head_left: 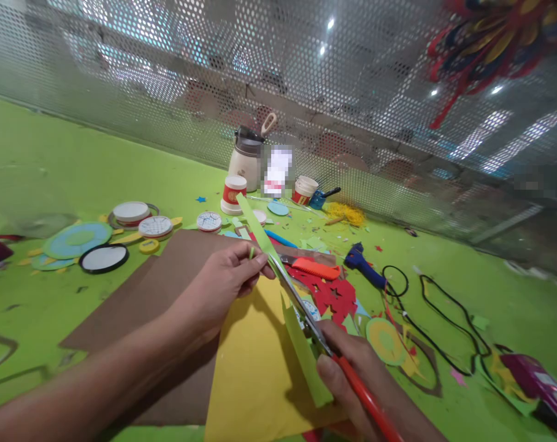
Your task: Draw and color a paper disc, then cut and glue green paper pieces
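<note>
My left hand [227,270] is closed in a pinch on a light green paper strip [255,222], whose far end sticks up and away from me. In my right hand [352,359] are scissors [298,299] with red handles, pointing up and left. Their blades lie along the green paper close to my left fingertips. A further green paper piece [306,359] hangs down beside the blades; whether it joins the strip I cannot tell. Beneath both hands lies a yellow sheet [251,380], partly over a brown sheet [186,261].
An orange utility knife [315,268] lies beyond the scissors, near red paper scraps [336,298]. To the right are a blue glue gun [365,267] and its black cord [448,291]. Round lids [131,212] sit at left. A kettle [246,162] stands before the perforated screen [177,80].
</note>
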A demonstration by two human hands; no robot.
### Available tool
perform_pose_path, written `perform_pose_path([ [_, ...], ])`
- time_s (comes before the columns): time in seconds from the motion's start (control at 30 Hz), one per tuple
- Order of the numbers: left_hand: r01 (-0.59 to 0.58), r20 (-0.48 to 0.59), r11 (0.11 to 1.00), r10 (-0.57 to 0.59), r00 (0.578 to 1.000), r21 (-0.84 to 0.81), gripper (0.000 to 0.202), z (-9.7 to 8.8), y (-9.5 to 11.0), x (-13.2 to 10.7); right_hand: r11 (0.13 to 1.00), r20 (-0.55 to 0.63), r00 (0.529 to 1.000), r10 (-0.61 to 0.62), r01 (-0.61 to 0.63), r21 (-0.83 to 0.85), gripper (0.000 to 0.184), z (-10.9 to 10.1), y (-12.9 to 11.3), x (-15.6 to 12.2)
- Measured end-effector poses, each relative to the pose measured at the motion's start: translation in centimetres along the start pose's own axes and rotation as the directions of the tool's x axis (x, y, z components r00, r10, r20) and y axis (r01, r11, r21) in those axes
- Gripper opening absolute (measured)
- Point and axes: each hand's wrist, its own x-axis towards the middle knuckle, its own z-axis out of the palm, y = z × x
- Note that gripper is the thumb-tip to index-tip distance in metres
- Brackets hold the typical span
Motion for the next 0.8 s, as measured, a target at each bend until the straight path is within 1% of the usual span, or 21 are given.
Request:
perform_pose_path([
  [0.07, -0.005, 0.002, 1.000, 0.005, 1.000, -0.006, 0.019, 0.02, 0.01, 0.03, 1.000, 0.001, 1.000, -0.010, 0.010, -0.002, 0.059, -0.03, 0.01, 0.02],
  [0.2, -0.013, 0.011, 1.000, 0.013, 1.000, -0.012, 0.018, 0.03, 0.07, 0.03, 1.000, 0.000, 1.000, 0.011, -0.011, 0.015, 0.061, 0.00, -0.01, 0.06],
  [0.3, -0.002, 0.007, 1.000, 0.002, 1.000, -0.012, 0.018, 0.04, 0.11, -0.01, 1.000, -0.008, 1.000, -0.019, 0.019, 0.014, 0.062, 0.05, -0.05, 0.04],
  [0.4, 0.012, 0.000, 1.000, -0.012, 1.000, -0.016, 0.018, 0.10, 0.17, -0.06, 0.999, -0.014, 0.999, -0.033, 0.032, -0.022, 0.061, 0.00, -0.08, -0.01],
  [0.53, 0.020, -0.014, 1.000, -0.020, 1.000, -0.016, 0.017, 0.22, 0.31, -0.17, 0.998, -0.015, 1.000, -0.026, 0.025, -0.053, 0.061, -0.11, -0.09, -0.06],
  [0.8, 0.034, -0.012, 0.999, -0.035, 0.999, -0.028, 0.016, 0.06, 0.26, -0.13, 1.000, 0.005, 1.000, 0.006, -0.006, -0.009, 0.059, -0.08, -0.04, -0.08],
])
